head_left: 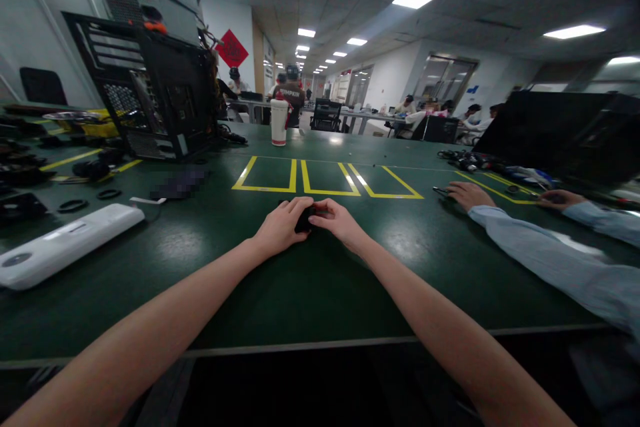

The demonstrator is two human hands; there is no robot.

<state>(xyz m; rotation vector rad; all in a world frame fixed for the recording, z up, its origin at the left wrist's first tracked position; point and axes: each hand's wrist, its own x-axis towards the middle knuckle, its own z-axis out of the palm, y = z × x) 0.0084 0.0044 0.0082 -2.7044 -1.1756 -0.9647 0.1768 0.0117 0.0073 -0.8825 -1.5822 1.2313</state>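
Note:
Between my two hands, just above the green table, is a small black object (303, 221); most of it is hidden by fingers, so its kind does not show. My left hand (283, 225) is closed around it from the left, thumb below and fingers over the top. From the right, my right hand (337, 221) meets it with thumb and fingertips pinched at its edge. Whether the right fingers hold a separate small part cannot be made out. Beyond my hands, yellow tape outlines (330, 193) mark three boxes on the green table (300, 293).
At left lie a white power bank-like device (70, 240), black rings (73, 205) and a dark blurred item (180, 183). Behind them stands an open computer case (150, 87). A white cup (279, 121) stands at the back. A co-worker's sleeved arm (540, 247) rests at right near cables (465, 160).

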